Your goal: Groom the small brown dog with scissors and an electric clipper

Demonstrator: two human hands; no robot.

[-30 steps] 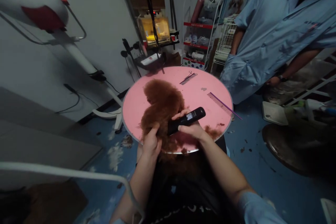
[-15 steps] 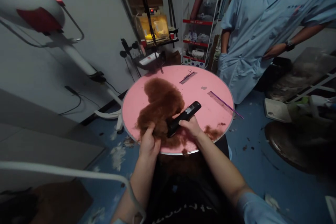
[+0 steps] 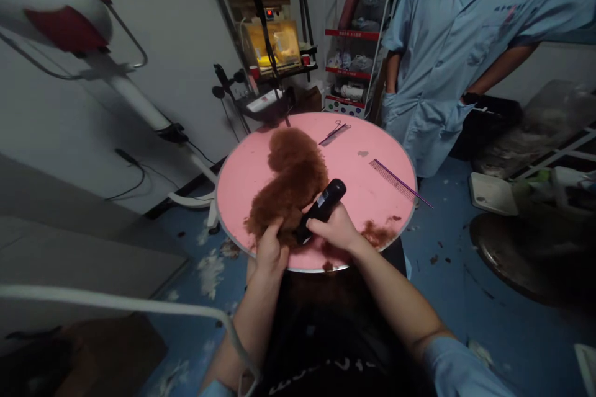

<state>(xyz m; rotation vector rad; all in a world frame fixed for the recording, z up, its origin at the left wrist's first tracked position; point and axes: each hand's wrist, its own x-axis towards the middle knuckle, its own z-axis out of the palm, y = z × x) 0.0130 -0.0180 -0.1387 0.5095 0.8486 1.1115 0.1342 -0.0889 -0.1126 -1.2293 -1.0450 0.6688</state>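
Observation:
A curly brown dog (image 3: 293,183) is on the round pink table (image 3: 242,173), its rear toward me. My left hand (image 3: 271,248) is closed on the dog's hindquarters, fingers partly hidden in the fur; which part it grips I cannot tell. My right hand (image 3: 336,228) is wrapped round black hair clippers (image 3: 327,201). Their lower end meets the fur close to my left hand, and the blade is hidden. Loose brown fur (image 3: 377,232) lies at the table's near right edge.
Scissors (image 3: 336,130) lie with a comb near the table's far side. A purple comb (image 3: 395,180) overhangs the right edge. A person in a blue coat (image 3: 433,62) stands behind at right. A white dryer stand (image 3: 139,99) is at left; a pale curved tube (image 3: 116,299) crosses the near left.
The clippers have turned more upright and shifted slightly left. The dog's head has moved a little right and away. The other person's arm at right has lowered, hand now at the coat pocket.

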